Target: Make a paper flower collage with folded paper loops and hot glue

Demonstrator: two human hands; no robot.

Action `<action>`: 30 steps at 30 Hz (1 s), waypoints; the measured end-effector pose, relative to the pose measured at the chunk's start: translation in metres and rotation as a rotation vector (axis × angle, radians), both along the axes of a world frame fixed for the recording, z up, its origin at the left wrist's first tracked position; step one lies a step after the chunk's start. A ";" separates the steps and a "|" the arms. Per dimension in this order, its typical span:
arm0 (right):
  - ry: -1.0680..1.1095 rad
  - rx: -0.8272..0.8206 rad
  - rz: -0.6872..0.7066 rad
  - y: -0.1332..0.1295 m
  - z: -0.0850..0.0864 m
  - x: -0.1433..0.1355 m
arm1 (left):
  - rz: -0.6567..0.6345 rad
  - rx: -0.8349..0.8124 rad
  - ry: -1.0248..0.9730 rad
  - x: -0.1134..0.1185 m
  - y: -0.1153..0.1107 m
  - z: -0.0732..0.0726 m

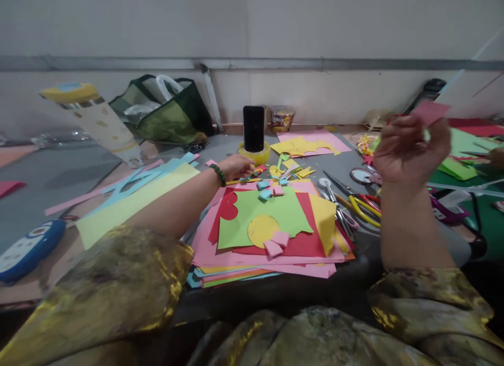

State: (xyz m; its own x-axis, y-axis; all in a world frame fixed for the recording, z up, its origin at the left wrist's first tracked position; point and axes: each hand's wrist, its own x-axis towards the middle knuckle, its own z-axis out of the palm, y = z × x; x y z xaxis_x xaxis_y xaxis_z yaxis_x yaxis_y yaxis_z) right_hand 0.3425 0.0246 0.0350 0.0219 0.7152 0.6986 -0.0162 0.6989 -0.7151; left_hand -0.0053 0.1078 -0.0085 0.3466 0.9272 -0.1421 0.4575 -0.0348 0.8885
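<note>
My right hand (pixel 413 150) is raised on the right side, its fingers closed on a pink paper piece (pixel 431 112). My left hand (pixel 238 167), with a dark green bead bracelet at the wrist, reaches to the small coloured paper scraps (pixel 289 169) behind the paper stack. Its fingers are pressed together near a red scrap; what they hold, if anything, is too small to make out. On the pink and red stack (pixel 212 257) lies a green sheet (pixel 240 227) bearing a yellow circle (pixel 262 230) and folded pink strips (pixel 276 243).
A phone (pixel 254 128) stands in a tape roll (pixel 260 155). Scissors (pixel 364 208) lie right of the stack. A tilted bottle (pixel 98 122), a green bag (pixel 169 114) and a blue-and-white case (pixel 31 250) are at left. Another person's hand (pixel 496 158) shows at far right.
</note>
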 end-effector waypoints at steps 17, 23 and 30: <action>-0.880 -0.543 0.647 -0.027 -0.049 -0.119 | -0.549 0.829 0.277 -0.024 -0.141 -0.029; -0.899 -0.553 0.662 -0.027 -0.052 -0.119 | -0.569 0.824 0.370 -0.023 -0.141 -0.029; -0.917 -0.543 0.689 -0.028 -0.053 -0.120 | -0.585 0.820 0.411 -0.023 -0.145 -0.027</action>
State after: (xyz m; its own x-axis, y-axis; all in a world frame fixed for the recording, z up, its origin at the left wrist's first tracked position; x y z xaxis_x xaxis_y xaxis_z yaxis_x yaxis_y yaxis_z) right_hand 0.2225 -0.0029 -0.0179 -0.8020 0.5840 -0.1253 0.3926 0.3574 -0.8474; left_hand -0.0284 -0.0376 -0.0360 0.8325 0.4997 0.2393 0.4342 -0.8567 0.2785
